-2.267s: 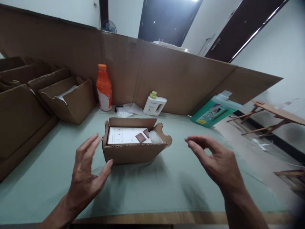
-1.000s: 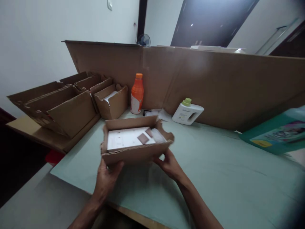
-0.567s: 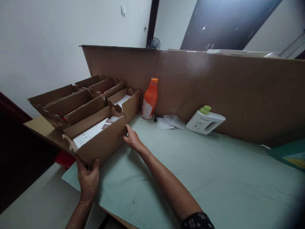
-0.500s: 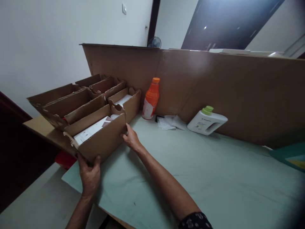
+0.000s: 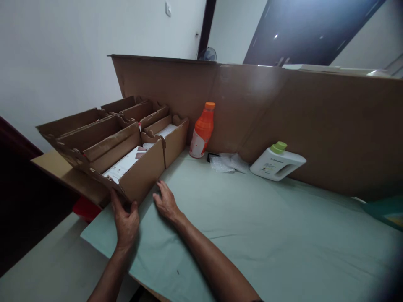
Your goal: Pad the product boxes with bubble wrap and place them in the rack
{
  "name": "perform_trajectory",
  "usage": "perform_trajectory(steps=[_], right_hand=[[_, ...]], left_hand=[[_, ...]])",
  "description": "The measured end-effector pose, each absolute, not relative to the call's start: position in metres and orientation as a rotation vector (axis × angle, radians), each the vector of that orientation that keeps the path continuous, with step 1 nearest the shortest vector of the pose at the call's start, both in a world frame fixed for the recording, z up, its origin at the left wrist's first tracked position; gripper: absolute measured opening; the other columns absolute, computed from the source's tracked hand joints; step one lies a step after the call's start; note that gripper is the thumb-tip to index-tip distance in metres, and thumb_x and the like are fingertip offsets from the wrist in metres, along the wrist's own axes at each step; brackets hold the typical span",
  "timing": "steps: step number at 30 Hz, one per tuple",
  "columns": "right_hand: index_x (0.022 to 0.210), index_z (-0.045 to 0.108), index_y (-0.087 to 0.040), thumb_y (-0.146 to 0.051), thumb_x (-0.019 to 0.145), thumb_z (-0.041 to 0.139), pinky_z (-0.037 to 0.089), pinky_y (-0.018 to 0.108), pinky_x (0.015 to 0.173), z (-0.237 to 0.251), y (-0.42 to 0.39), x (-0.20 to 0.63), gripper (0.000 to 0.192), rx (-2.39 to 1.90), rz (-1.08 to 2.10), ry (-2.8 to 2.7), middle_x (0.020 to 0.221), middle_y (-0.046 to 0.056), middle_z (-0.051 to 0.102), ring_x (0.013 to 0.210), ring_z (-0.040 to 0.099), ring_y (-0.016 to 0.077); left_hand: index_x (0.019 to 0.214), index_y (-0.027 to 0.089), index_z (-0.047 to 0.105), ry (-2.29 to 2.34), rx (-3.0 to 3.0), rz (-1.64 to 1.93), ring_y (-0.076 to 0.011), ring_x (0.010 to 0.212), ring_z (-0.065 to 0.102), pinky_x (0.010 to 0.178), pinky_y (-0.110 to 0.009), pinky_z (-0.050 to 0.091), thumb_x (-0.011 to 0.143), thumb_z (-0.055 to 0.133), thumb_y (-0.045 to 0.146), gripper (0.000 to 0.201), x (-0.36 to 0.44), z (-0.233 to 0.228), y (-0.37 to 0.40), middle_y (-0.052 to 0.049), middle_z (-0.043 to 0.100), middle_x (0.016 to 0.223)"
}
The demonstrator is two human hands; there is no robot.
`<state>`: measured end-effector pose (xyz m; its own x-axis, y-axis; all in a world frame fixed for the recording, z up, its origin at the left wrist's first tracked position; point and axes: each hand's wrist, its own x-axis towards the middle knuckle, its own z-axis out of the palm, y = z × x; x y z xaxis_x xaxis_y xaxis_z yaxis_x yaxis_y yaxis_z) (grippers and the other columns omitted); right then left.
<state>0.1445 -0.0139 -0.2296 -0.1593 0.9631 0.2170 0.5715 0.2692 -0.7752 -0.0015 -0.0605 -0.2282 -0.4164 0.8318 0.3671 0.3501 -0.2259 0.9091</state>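
Note:
An open-topped cardboard box (image 5: 143,174) stands at the near left of the table, with a white printed box (image 5: 124,164) and something whitish inside it. My left hand (image 5: 126,224) holds this cardboard box by its near corner, thumb on the long side and fingers at the end wall, some of them hidden. My right hand (image 5: 166,203) is just off the box's long side, low over the green cloth, its fingers apart and holding nothing. Directly behind stands another cardboard box (image 5: 176,142), holding bubble wrap.
More open cardboard boxes (image 5: 91,134) stand on the left. An orange bottle (image 5: 203,131), bubble wrap (image 5: 226,162) and a white jug with a green cap (image 5: 277,162) line the tall cardboard panel (image 5: 267,109). A red object (image 5: 85,209) shows below the table's left edge.
The near cardboard box has shifted back and left, close against its neighbours. My right hand has let go of its far end and dropped toward the cloth. My left hand stays at the corner.

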Motion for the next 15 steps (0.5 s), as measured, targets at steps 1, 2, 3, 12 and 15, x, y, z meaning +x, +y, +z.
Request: perform_trajectory(steps=[1, 2, 3, 12, 15], right_hand=[[0.135, 0.057, -0.009, -0.015, 0.088, 0.058, 0.035, 0.043, 0.12, -0.231, -0.026, 0.149, 0.047, -1.386, 0.699, -1.837, 0.15, 0.022, 0.05, 0.142, 0.046, 0.0273], [0.132, 0.06, -0.01, -0.014, 0.088, 0.059, 0.036, 0.043, 0.119, -0.232, -0.039, 0.155, 0.044, -1.374, 0.692, -1.848, 0.15, 0.021, 0.05, 0.141, 0.047, 0.0268], [0.128, 0.062, -0.012, -0.014, 0.087, 0.059, 0.037, 0.044, 0.119, -0.232, -0.053, 0.162, 0.042, -1.354, 0.678, -1.871, 0.15, 0.02, 0.051, 0.14, 0.048, 0.0265], [0.114, 0.068, -0.022, -0.011, 0.088, 0.056, 0.044, 0.055, 0.111, -0.241, -0.16, 0.228, 0.031, -1.323, 0.502, -1.983, 0.139, 0.013, 0.063, 0.137, 0.051, 0.0301], [0.11, 0.07, -0.023, -0.01, 0.086, 0.058, 0.046, 0.055, 0.11, -0.241, -0.163, 0.228, 0.03, -1.34, 0.494, -1.945, 0.135, 0.013, 0.065, 0.133, 0.055, 0.0303]], left_hand=[[0.16, 0.024, 0.02, 1.666, 1.398, 1.681, -0.0278, 0.153, 0.025, 0.126, -0.045, 0.017, 0.087, 0.065, 0.027, 0.085, -0.003, -0.23, -0.062, -0.014, 0.025, 0.165], [0.159, 0.023, 0.023, 1.689, 1.392, 1.674, -0.0283, 0.152, 0.028, 0.125, -0.045, 0.02, 0.087, 0.065, 0.028, 0.083, -0.004, -0.232, -0.066, -0.015, 0.03, 0.163], [0.158, 0.023, 0.027, 1.718, 1.387, 1.66, -0.0293, 0.15, 0.031, 0.124, -0.046, 0.022, 0.087, 0.065, 0.03, 0.081, -0.005, -0.233, -0.071, -0.015, 0.034, 0.161], [0.132, 0.026, 0.063, 1.824, 1.886, 1.959, -0.0268, 0.127, 0.058, 0.115, -0.044, 0.041, 0.085, 0.065, 0.029, 0.048, -0.019, -0.107, -0.093, -0.003, 0.065, 0.131], [0.116, 0.019, 0.07, 1.766, 1.977, 1.608, -0.0196, 0.105, 0.068, 0.104, -0.038, 0.049, 0.091, 0.055, 0.031, 0.032, -0.019, -0.047, -0.038, -0.002, 0.075, 0.11]])
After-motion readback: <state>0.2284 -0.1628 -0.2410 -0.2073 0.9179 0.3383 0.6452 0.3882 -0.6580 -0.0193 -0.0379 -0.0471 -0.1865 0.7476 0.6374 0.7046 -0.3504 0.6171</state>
